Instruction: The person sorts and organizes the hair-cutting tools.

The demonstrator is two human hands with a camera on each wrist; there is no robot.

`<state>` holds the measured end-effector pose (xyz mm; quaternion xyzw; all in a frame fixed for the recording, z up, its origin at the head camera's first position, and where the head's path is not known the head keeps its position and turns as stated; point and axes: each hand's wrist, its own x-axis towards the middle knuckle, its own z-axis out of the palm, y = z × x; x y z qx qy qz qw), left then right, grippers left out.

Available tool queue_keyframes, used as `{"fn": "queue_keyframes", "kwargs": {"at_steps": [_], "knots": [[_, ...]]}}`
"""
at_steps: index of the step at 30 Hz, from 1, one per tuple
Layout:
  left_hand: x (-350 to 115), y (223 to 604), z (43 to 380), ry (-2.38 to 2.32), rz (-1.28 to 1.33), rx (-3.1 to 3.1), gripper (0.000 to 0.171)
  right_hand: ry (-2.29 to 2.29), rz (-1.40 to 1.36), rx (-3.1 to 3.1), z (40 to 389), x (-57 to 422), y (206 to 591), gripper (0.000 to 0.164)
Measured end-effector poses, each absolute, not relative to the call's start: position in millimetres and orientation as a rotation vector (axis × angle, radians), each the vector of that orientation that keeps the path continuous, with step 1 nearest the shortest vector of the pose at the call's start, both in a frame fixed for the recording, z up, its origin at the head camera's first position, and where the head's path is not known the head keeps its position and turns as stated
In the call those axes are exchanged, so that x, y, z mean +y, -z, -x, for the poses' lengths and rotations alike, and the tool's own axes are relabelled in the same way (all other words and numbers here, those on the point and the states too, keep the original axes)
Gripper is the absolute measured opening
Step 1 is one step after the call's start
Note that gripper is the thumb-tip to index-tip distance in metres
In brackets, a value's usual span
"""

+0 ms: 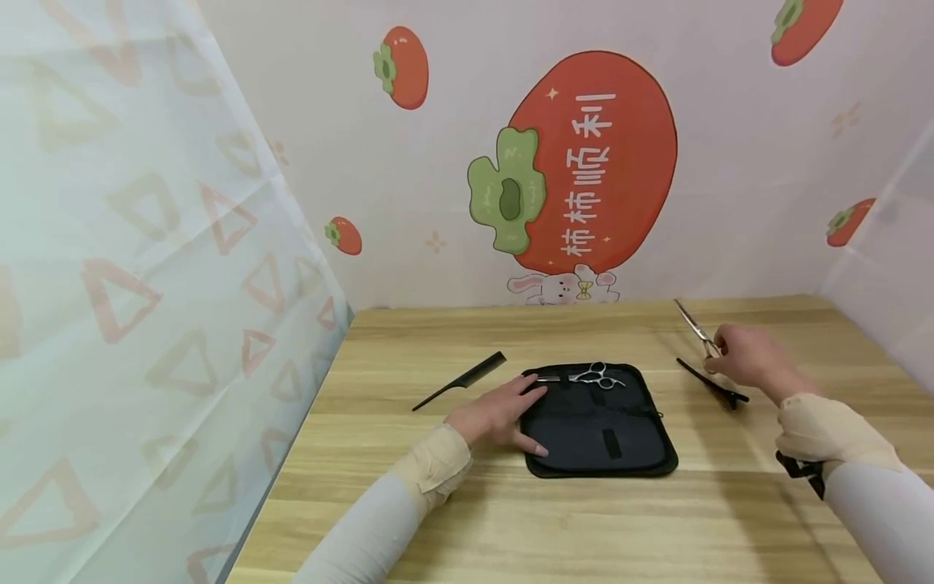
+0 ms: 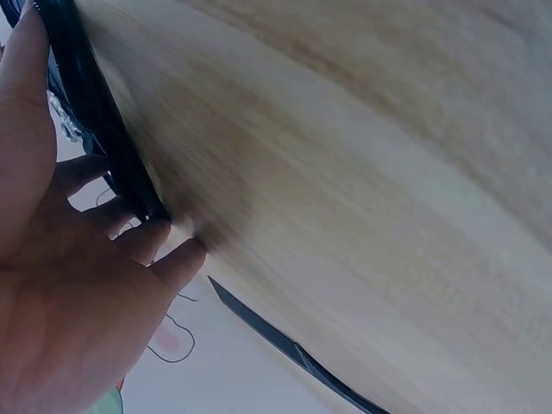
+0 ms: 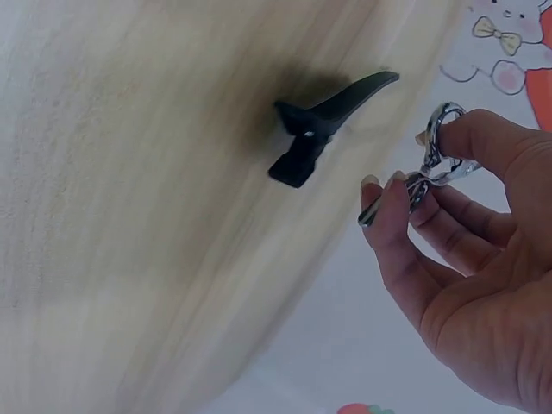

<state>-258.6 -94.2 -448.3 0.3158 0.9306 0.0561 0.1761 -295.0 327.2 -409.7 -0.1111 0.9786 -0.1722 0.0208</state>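
One grip (image 1: 751,357), my right, pinches hairdressing scissors (image 1: 700,331) | left grip (image 1: 499,414) spread on tool case (image 1: 576,446) | likely handling; next needs steadiness

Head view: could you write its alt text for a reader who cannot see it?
A person's right hand holds silver scissors over a wooden table, near a black clip; the left hand touches the left edge of a black case with another pair of scissors on it. A black comb lies left of the case.
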Motion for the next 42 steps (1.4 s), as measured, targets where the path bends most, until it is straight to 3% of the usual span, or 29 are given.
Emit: {"fn": "queue_keyframes", "kwargs": {"at_steps": [18,30,42], "knots": [[-98,447,257,-0.218,-0.92,2.629,0.107,0.781,0.529,2.834,265,282,409,0.025],[-89,442,253,-0.215,-0.923,2.677,0.087,0.913,0.62,2.744,242,247,406,0.026],[-67,431,243,-0.246,-1.168,2.715,0.083,0.94,0.628,2.742,225,207,403,0.022]]}}
